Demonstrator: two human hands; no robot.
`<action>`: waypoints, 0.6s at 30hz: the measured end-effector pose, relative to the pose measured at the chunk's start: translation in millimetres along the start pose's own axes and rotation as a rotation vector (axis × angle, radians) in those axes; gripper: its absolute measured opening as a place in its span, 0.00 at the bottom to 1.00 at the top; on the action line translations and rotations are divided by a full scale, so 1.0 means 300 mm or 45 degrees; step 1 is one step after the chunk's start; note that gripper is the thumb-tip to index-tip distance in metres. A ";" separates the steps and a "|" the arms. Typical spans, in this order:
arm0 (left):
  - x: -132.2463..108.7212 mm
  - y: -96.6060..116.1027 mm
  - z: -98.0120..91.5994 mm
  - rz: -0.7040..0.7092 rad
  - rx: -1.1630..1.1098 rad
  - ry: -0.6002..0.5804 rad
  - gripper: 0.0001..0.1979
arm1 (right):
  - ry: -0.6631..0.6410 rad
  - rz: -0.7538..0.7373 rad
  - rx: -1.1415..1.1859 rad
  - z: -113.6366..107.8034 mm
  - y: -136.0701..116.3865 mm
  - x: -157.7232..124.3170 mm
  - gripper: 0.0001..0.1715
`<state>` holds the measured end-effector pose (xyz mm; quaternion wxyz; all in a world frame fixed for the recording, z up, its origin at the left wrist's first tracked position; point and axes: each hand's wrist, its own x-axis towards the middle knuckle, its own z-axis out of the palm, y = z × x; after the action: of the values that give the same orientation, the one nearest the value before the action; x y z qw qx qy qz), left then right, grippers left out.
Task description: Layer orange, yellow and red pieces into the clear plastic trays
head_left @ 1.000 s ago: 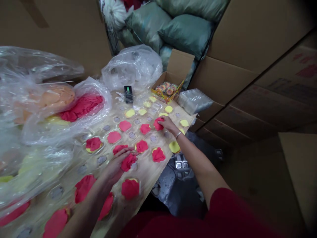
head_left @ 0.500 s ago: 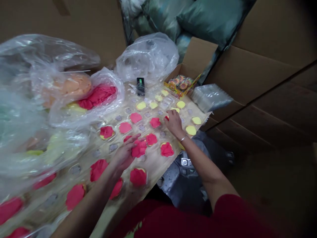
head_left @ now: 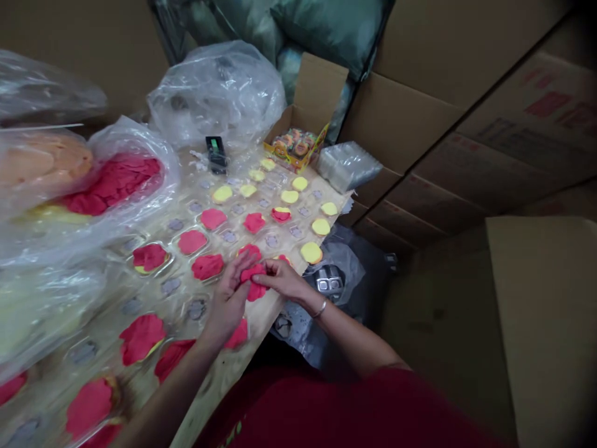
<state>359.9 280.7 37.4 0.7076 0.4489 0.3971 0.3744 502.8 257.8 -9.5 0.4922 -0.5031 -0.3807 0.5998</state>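
Observation:
Both my hands meet over the front part of the table. A soft red piece (head_left: 254,287) lies between them; my left hand (head_left: 231,289) holds its left side and my right hand (head_left: 280,278), fingers pinched, grips its right edge. Around them lie clear trays with red pieces, such as one red piece (head_left: 208,266) to the left. Yellow discs (head_left: 321,226) sit toward the right edge. A red piece on yellow (head_left: 281,214) lies beyond my right hand. Small grey shapes (head_left: 229,236) show between the trays.
An open carton (head_left: 321,87) of wrapped items stands at the back, beside stacked clear trays (head_left: 347,165). A black device (head_left: 216,154) lies near a large plastic bag (head_left: 219,93). Another bag holds red material (head_left: 116,183). Cardboard boxes (head_left: 420,118) line the right.
My right hand has come back from the far trays to my left hand and now pinches the red piece. A red piece now lies on a yellow disc there. The view has shifted right.

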 end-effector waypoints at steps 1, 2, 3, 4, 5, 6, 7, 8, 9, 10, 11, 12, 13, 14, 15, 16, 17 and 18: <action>-0.010 -0.005 0.019 -0.011 0.017 -0.030 0.27 | 0.032 -0.019 0.016 -0.012 -0.003 -0.022 0.26; -0.017 -0.010 0.038 -0.026 0.015 -0.062 0.27 | 0.067 -0.033 0.042 -0.022 -0.005 -0.043 0.26; -0.020 -0.017 0.055 -0.034 0.005 -0.086 0.27 | 0.106 -0.043 0.075 -0.030 -0.007 -0.063 0.26; -0.020 -0.024 0.071 -0.032 -0.007 -0.096 0.27 | 0.142 -0.053 0.109 -0.038 -0.009 -0.082 0.26; -0.017 -0.030 0.084 -0.026 -0.023 -0.084 0.27 | 0.174 -0.064 0.134 -0.045 -0.011 -0.099 0.26; -0.011 -0.037 0.095 -0.023 -0.046 -0.061 0.28 | 0.205 -0.083 0.146 -0.053 -0.014 -0.114 0.25; -0.005 -0.043 0.102 -0.033 -0.075 -0.033 0.29 | 0.233 -0.107 0.139 -0.061 -0.017 -0.127 0.24; 0.002 -0.048 0.106 -0.059 -0.104 -0.008 0.29 | 0.257 -0.133 0.118 -0.070 -0.021 -0.138 0.23; 0.008 -0.053 0.107 -0.103 -0.124 0.009 0.28 | 0.276 -0.155 0.087 -0.078 -0.024 -0.146 0.21; 0.012 -0.056 0.107 -0.154 -0.136 0.023 0.27 | 0.287 -0.168 0.053 -0.086 -0.026 -0.151 0.20; 0.014 -0.058 0.105 -0.210 -0.140 0.036 0.25 | 0.293 -0.172 0.023 -0.092 -0.027 -0.154 0.19; 0.015 -0.059 0.102 -0.264 -0.134 0.050 0.22 | 0.296 -0.169 0.002 -0.096 -0.026 -0.153 0.19; 0.014 -0.058 0.099 -0.314 -0.124 0.071 0.19 | 0.300 -0.164 -0.010 -0.098 -0.024 -0.150 0.19; 0.012 -0.057 0.096 -0.356 -0.113 0.092 0.17 | 0.311 -0.163 -0.012 -0.096 -0.020 -0.145 0.20; 0.010 -0.055 0.093 -0.389 -0.101 0.111 0.15 | 0.324 -0.163 -0.004 -0.093 -0.016 -0.139 0.20; 0.008 -0.052 0.091 -0.413 -0.090 0.125 0.15 | 0.333 -0.162 0.010 -0.088 -0.011 -0.134 0.21; 0.005 -0.049 0.089 -0.427 -0.080 0.133 0.15 | 0.330 -0.153 0.026 -0.084 -0.008 -0.129 0.21; 0.003 -0.045 0.089 -0.432 -0.071 0.132 0.15 | 0.314 -0.136 0.037 -0.082 -0.006 -0.127 0.21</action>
<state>386.6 268.2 31.9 0.7513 0.3357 0.4926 0.2833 527.5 220.1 -4.1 0.5738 -0.5448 -0.3350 0.5116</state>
